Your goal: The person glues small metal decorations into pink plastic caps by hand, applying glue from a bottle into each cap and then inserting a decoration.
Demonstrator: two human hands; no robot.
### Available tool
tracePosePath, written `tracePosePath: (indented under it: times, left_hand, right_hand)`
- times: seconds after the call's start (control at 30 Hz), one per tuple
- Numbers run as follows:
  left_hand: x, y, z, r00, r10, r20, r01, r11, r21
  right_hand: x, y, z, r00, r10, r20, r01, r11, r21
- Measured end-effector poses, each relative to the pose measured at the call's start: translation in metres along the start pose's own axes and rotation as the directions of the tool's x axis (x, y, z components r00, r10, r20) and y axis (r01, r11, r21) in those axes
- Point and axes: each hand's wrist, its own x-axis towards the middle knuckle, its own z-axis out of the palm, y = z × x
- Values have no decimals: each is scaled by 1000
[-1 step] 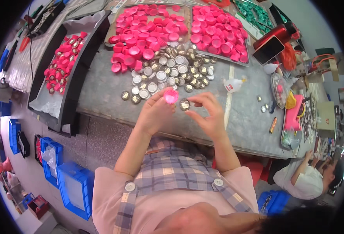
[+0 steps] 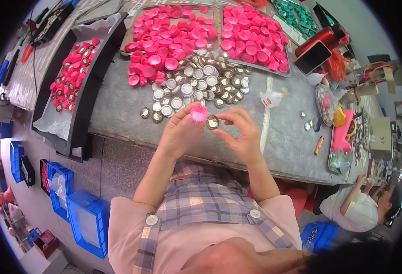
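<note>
Over the near edge of the table, my left hand (image 2: 181,132) pinches a pink fluted cap (image 2: 198,113), its hollow side facing up. Close beside it on the right, my right hand (image 2: 242,132) holds a metal bottle cap (image 2: 213,122) between thumb and forefinger. The two pieces nearly touch. Beyond my hands lies a heap of similar metal caps (image 2: 193,84), some showing pale insides. Pink caps fill a tray (image 2: 127,45) behind the heap and spill over onto it. A second metal tray (image 2: 288,68) of pink caps stands to the right.
At left stands a black bin (image 2: 88,96) holding pink caps with metal ones in them. A white squeeze bottle (image 2: 272,98), a phone (image 2: 313,57) and a lighter-like stick (image 2: 318,146) lie on the right. Blue crates (image 2: 89,219) sit on the floor; a co-worker (image 2: 351,208) is at right.
My right hand has shifted slightly left, bringing the metal bottle cap closer to the pink cap. My left hand has barely moved.
</note>
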Motion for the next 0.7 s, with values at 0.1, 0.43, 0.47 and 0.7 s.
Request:
tracePosePath:
  times: [0.1, 0.43, 0.47, 0.7]
  left_hand:
    - [-2, -5, 0, 999, 20, -40, -17, 998, 60]
    - [-5, -10, 5, 991, 133, 18, -134, 973, 190]
    - [-5, -10, 5, 991, 134, 10, -133, 972, 196]
    - [-2, -11, 2, 991, 136, 17, -137, 967, 214]
  right_hand:
    - [0, -2, 6, 1000, -27, -4, 27, 998, 53]
    - [0, 2, 8, 998, -65, -7, 64, 997, -32]
    - [0, 2, 9, 996, -86, -9, 85, 994, -62]
    - [3, 5, 10, 994, -105, -1, 105, 989, -106]
